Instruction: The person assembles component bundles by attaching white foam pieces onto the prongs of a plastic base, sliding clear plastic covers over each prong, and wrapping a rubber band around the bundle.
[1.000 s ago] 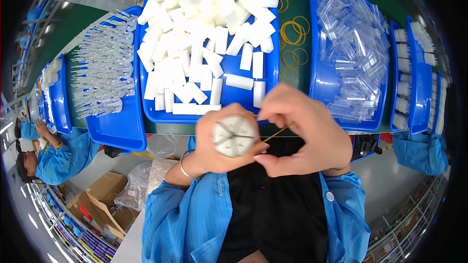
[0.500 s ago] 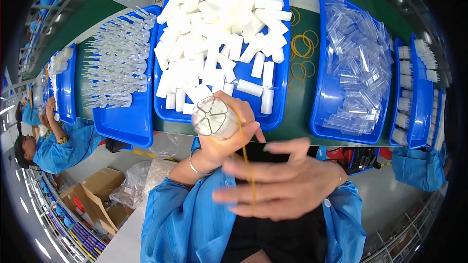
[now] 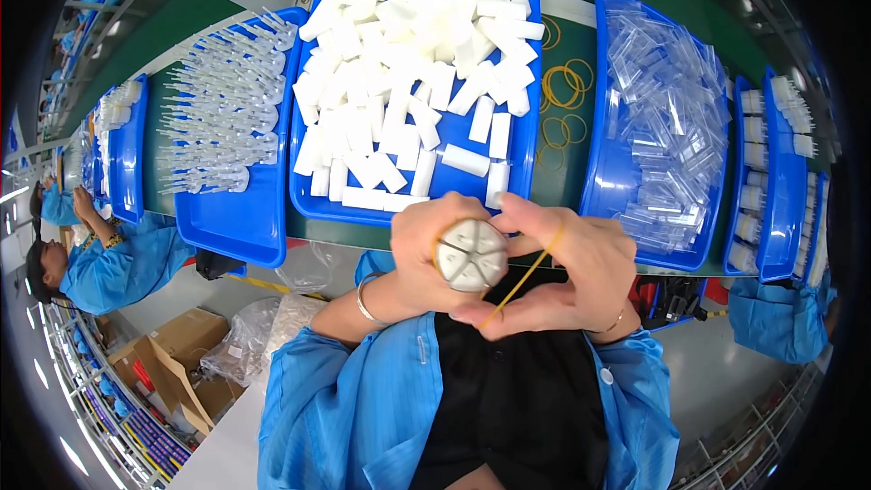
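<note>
My left hand (image 3: 415,240) is closed around a round bundle of white wedge-shaped pieces (image 3: 471,254), held end-up so that its segmented face shows. A yellow rubber band (image 3: 526,282) is stretched across my right hand (image 3: 594,272), between its thumb and fingers. That hand sits right beside the bundle, its fingertips by the left hand. How far the band reaches round the bundle is partly hidden. Just beyond my hands, a blue tray (image 3: 454,183) holds a heap of short white blocks (image 3: 466,160).
To the left, another blue tray (image 3: 227,225) carries rows of thin-tipped translucent parts (image 3: 222,100). Clear plastic pieces (image 3: 671,118) fill a tray on the right. Loose rubber bands (image 3: 548,91) lie between trays on the green table (image 3: 567,14). A co-worker (image 3: 118,263) sits at far left.
The bundle and my left hand have moved right and slightly down. My right hand has risen to meet them, from spread fingers to a curled hold with the band stretched.
</note>
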### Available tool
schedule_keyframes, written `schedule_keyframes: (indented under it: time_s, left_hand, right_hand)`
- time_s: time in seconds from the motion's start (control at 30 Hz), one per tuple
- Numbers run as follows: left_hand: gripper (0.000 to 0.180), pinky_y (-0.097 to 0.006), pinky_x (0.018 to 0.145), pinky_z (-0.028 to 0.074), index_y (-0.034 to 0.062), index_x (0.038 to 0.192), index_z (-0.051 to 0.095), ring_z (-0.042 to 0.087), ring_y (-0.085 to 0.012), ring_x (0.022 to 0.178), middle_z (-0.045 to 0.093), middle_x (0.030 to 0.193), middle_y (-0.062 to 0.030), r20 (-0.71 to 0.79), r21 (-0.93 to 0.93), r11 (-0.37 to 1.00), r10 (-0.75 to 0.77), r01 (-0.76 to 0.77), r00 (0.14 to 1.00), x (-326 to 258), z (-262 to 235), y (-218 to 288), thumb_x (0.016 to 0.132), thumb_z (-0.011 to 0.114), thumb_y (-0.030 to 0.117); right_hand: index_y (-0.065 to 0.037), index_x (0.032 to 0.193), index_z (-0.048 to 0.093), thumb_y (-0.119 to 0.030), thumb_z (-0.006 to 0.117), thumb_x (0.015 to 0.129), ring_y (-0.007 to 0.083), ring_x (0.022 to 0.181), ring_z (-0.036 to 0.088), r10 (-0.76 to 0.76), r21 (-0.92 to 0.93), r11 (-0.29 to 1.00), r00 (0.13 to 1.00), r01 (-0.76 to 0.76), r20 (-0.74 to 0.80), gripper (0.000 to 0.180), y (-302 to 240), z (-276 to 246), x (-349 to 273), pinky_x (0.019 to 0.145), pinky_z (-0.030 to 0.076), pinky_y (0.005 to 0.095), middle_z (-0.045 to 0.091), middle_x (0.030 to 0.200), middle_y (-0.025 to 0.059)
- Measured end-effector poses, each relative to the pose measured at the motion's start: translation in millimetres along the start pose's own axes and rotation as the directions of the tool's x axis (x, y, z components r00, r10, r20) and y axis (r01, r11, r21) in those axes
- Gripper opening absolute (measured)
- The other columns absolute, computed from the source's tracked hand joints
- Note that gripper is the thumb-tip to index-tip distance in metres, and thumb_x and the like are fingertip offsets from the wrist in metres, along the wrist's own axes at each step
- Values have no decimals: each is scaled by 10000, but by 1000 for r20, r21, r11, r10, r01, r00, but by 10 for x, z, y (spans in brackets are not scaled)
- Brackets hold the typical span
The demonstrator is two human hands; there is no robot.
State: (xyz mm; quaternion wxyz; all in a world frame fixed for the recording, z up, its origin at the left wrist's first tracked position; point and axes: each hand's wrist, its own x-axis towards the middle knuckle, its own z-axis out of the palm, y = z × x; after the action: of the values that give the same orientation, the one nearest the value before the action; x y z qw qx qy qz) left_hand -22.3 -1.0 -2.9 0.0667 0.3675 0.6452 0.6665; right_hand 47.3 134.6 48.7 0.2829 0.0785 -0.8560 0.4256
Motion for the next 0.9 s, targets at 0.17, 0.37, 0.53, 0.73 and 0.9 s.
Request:
schedule_keyframes:
  time_s: [0.17,0.37,0.53,0.73,0.9]
  left_hand:
    - [321,-271,433,396,26,778,589,529,-204,485,533,593,-64,112,111,989,87,-100,990,-15,3,19,576,739,225]
    - [311,-254,461,432,14,787,584,566,-210,506,564,627,-76,139,71,987,134,-145,981,16,18,4,610,725,227]
    - [247,-235,493,448,24,781,580,590,-174,537,596,661,-68,9,-13,1000,-21,21,1000,18,-35,98,602,736,93]
    - [280,-263,592,473,19,774,577,596,-196,621,611,761,-80,145,1,1000,28,-28,989,17,17,124,580,754,117]
    - [380,-273,629,475,11,834,554,603,-204,679,601,789,-92,234,106,990,-111,88,966,-57,20,118,586,772,199]
  right_hand:
    - [-18,905,575,-206,740,564,175,605,592,-81,-87,992,995,87,63,423,-1,34,11,501,474,252,576,800,69]
    - [-59,898,529,-161,728,526,193,631,538,-16,-44,999,958,30,286,434,18,-22,50,582,442,319,489,769,64]
    - [-59,1219,430,-226,829,495,242,892,524,138,322,913,935,-248,327,843,69,-54,33,686,436,323,511,1019,121]
    - [-64,1208,456,-434,832,517,306,1099,436,107,427,877,957,-219,270,870,75,137,-47,906,314,401,434,1219,121]
    - [-88,1008,580,-269,808,584,265,1074,514,105,410,899,985,-152,135,514,21,288,-79,791,340,351,576,1088,67]
